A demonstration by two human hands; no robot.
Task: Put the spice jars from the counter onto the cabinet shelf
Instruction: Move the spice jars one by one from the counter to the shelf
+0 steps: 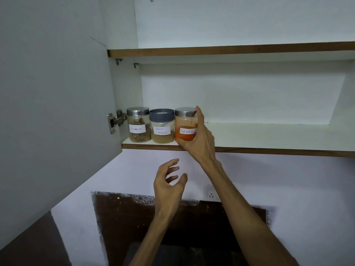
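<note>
Three labelled spice jars stand in a row at the left end of the lower cabinet shelf (269,140). A cinnamon jar (138,124) with a steel lid is leftmost. A garam masala jar (162,126) with a grey lid sits in the middle. On the right stands a red chilli powder jar (185,123) with a steel lid, and my right hand (197,139) wraps around its right side and base. My left hand (170,181) hovers below the shelf, fingers apart, holding nothing.
The open cabinet door (53,112) hangs at the left on a metal hinge (115,120). An upper shelf (230,49) runs above. A wall socket (212,194) and a dark patch on the white wall (172,217) lie below the cabinet.
</note>
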